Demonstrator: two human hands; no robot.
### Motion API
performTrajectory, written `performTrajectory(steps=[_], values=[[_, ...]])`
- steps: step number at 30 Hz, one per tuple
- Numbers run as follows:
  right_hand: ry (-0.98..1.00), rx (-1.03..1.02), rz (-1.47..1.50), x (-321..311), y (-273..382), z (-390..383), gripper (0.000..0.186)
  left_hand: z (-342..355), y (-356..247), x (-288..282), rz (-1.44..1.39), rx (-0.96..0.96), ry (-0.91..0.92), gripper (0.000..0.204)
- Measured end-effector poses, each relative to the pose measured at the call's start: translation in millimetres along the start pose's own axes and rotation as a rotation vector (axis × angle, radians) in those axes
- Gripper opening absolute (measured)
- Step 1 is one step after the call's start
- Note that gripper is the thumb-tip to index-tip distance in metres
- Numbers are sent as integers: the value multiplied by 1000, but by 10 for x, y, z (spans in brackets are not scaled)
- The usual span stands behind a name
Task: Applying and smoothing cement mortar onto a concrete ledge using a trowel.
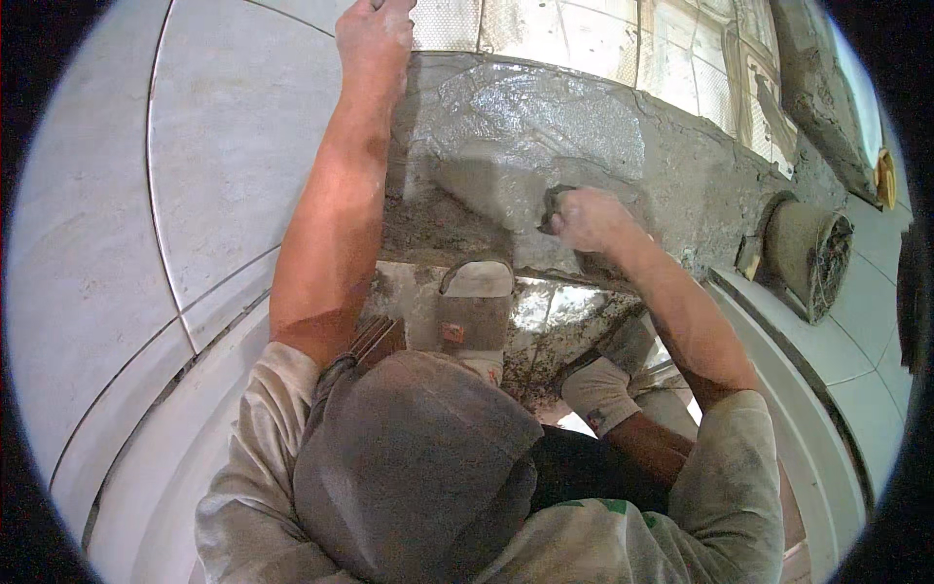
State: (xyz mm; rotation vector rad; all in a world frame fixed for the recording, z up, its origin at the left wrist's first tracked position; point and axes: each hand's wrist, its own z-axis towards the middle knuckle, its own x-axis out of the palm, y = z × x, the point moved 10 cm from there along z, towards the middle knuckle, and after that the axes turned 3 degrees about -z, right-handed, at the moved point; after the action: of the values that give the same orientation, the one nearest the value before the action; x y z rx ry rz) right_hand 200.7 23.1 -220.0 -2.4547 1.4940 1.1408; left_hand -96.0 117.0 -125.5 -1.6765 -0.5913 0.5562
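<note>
My right hand is closed around a dark handle, seemingly a trowel's; its blade cannot be made out against the mortar. Wet grey mortar spreads in front of it, shiny at the far side and rougher toward me. At the top edge, my left hand has its fingers curled beside a row of pale, mesh-textured tiles. The frame cuts off its fingertips, so anything in its grip is hidden.
Large pale grey tiles cover the left side. To the right, a mortar-caked round container lies tipped on its side near a white raised edge. My feet, one in a pale sock, rest below the mortar. A yellow object sits far right.
</note>
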Motion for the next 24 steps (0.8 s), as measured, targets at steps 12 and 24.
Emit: performTrajectory(steps=[12, 24], values=[[-422, -105, -282, -136, 49, 26, 29, 3, 4, 39, -39, -27, -4, 26], [-80, -84, -106, 31, 364, 51, 20, -72, 21, -95, -7, -197, -58, 38]])
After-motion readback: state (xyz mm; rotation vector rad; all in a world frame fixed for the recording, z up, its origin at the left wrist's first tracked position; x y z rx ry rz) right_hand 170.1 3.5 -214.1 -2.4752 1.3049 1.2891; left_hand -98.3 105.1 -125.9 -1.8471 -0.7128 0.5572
